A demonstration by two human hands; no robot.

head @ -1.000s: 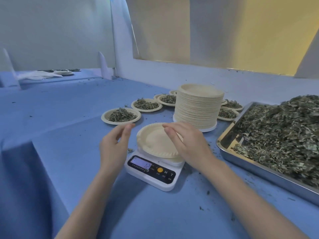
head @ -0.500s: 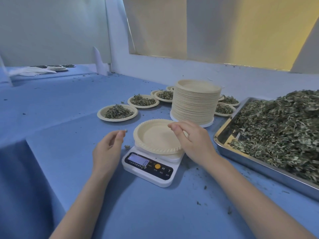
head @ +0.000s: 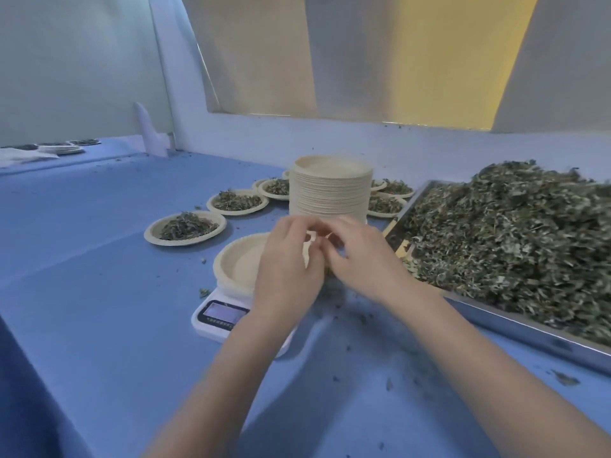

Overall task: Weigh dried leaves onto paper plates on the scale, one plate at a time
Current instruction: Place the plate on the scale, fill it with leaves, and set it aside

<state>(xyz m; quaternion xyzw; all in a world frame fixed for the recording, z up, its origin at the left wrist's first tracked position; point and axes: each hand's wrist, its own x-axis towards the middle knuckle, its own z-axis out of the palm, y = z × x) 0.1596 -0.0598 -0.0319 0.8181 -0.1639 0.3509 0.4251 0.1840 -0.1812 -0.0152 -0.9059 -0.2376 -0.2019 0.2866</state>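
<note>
An empty paper plate [head: 238, 266] sits on the white digital scale [head: 218, 317]. My left hand [head: 287, 269] and my right hand [head: 360, 259] meet over the plate's far right side. Their fingers are curled, and they pinch a pale edge between them that looks like the plate's rim; motion blur hides the detail. The hands cover the right half of the plate and part of the scale. A big heap of dried leaves [head: 512, 233] fills the metal tray [head: 515, 328] on the right.
A tall stack of empty plates [head: 330, 190] stands just behind the hands. Filled plates lie behind and left of the scale [head: 185, 226], [head: 237, 201], [head: 276, 188], and one lies right of the stack [head: 385, 204]. Leaf crumbs dot the blue table.
My left hand moved right from beside the scale to over the plate. My right hand lifted slightly, and the two hands now meet at the plate's far right rim.
</note>
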